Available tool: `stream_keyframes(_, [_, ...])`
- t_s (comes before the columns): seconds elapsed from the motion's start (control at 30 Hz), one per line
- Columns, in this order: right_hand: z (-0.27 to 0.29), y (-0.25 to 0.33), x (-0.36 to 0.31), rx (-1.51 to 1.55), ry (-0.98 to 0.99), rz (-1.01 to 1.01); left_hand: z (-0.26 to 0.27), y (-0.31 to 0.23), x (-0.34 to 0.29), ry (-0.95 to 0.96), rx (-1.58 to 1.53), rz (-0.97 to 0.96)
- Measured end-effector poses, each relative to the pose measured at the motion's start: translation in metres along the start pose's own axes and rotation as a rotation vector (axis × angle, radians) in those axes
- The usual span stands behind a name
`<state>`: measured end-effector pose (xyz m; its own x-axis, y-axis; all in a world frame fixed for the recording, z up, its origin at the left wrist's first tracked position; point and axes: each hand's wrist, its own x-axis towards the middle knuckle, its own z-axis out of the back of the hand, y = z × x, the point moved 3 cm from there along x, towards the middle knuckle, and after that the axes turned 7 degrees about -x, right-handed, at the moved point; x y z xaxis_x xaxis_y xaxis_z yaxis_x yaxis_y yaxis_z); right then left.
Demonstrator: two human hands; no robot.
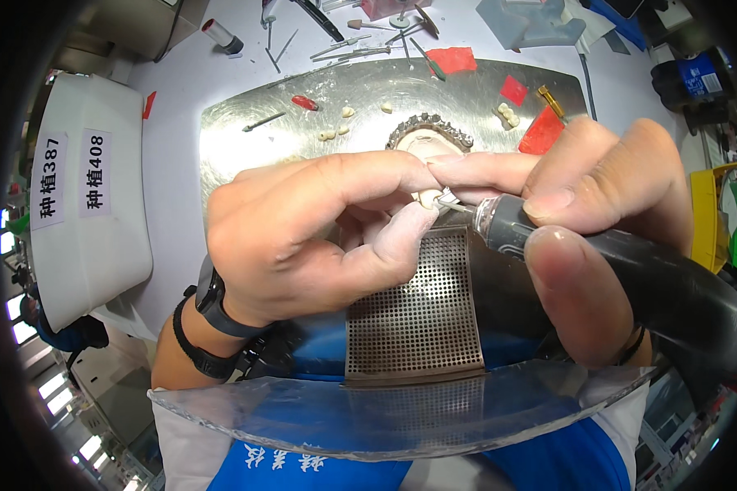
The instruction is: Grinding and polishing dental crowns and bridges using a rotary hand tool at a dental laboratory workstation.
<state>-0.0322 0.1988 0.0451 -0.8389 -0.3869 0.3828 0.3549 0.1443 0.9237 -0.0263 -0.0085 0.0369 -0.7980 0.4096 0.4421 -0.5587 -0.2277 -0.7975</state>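
My left hand [303, 221] is closed, pinching a small off-white dental crown [426, 198] between thumb and index fingertip. A dark rotary handpiece [509, 227] lies in my right hand [590, 196], gripped between thumb and fingers. Its thin bur [457, 206] points left and reaches the crown; whether the tip touches is too small to tell. The fingertips of both hands meet just above the crown. Behind them, partly hidden by my fingers, stands a dental arch model [430, 137] with a dark, bumpy rim. Pale dust coats my left fingertips.
Below my hands lies a perforated metal grate [413, 307], with a clear shield [401, 417] nearer me. On the metal plate [229, 123] sit several tooth pieces [508, 114] and red sheets [542, 131]. Loose burs [352, 53] lie beyond. A white bin [90, 245] stands left.
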Motion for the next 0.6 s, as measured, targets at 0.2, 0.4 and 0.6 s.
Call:
stream_keyframes(0.2, [-0.01,-0.003,-0.002,0.026,-0.033,-0.047,0.0,0.001,0.0,0.047,0.212,-0.104])
stream_keyframes(0.4, [-0.007,-0.01,-0.003,0.009,-0.026,0.035,-0.001,0.0,0.003,0.047,0.269,-0.229])
stream_keyframes(0.6, [-0.003,-0.01,-0.001,-0.162,0.065,0.158,-0.001,0.0,0.002,0.016,0.308,-0.277])
